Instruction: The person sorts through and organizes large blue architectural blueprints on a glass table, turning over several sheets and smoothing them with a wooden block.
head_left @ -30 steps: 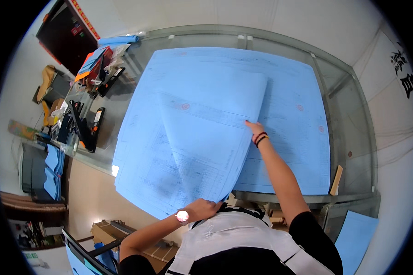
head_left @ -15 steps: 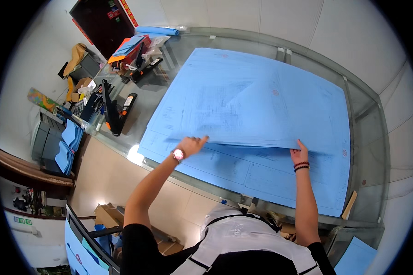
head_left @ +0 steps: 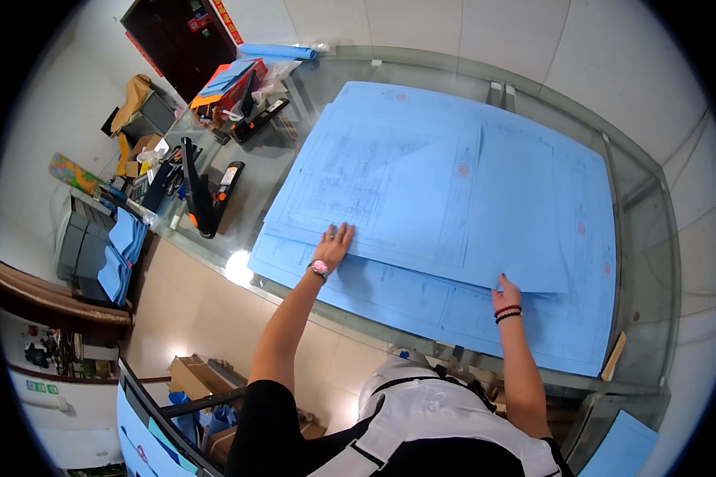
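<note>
The right hand [head_left: 505, 297] seems to pinch the near edge of blue upper sheets [head_left: 406, 191]; the left hand [head_left: 333, 245] rests there, fingers spread. Beneath, a lower sheet [head_left: 406, 306] reaches toward the glass table's [head_left: 643, 262] near edge. Apparently spreading; aligning edges calls for gentle, even tension.

Ref: blue sheet stack [head_left: 406, 171], exact sheet count unclear. On it: 2 hands, left hand [head_left: 335, 243] + right hand [head_left: 505, 294]. Left of it: 2 staplers, near stapler [head_left: 202, 208] + far stapler [head_left: 255, 125]. Past far-left corner: 1 blue roll [head_left: 280, 52]. Off near-right corner: 1 tan strip [head_left: 613, 356].
</note>
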Demonstrator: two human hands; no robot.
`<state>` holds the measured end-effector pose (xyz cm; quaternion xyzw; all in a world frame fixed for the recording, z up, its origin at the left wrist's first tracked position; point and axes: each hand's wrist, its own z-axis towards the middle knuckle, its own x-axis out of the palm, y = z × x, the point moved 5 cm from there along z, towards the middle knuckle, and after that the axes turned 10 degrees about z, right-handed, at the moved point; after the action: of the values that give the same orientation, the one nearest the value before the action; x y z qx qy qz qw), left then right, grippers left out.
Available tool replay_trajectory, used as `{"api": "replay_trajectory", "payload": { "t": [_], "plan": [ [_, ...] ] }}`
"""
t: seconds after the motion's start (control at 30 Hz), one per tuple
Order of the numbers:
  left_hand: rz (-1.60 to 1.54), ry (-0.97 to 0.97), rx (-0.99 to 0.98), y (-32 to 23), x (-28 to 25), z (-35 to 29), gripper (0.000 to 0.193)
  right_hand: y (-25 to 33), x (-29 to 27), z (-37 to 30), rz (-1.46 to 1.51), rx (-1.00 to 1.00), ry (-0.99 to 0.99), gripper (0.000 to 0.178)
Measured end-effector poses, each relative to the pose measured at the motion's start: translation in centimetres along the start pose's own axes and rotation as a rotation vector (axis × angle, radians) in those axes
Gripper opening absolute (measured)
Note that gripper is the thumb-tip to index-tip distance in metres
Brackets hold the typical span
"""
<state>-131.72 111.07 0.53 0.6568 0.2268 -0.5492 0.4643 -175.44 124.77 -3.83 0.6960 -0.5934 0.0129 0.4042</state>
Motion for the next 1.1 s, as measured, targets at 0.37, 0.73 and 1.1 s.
{"api": "replay_trajectory", "payload": {
  "t": [0.37,0.73,1.1],
  "plan": [
    [-0.228,0.055,0.233,-8.7,-3.9,4.6,0.064,-0.6,-0.1,1.6,-0.128,-0.044,0.097,0.034],
    [-0.187,0.049,0.366,-8.1,-4.4,4.3,0.068,-0.2,-2.4,-5.8,0.502,0.15,-0.03,0.018],
    [-0.219,0.119,0.42,-7.4,-5.2,5.1,0.063,4.6,-3.3,-5.7,-1.1,-0.711,-0.08,0.079]
  ]
}}
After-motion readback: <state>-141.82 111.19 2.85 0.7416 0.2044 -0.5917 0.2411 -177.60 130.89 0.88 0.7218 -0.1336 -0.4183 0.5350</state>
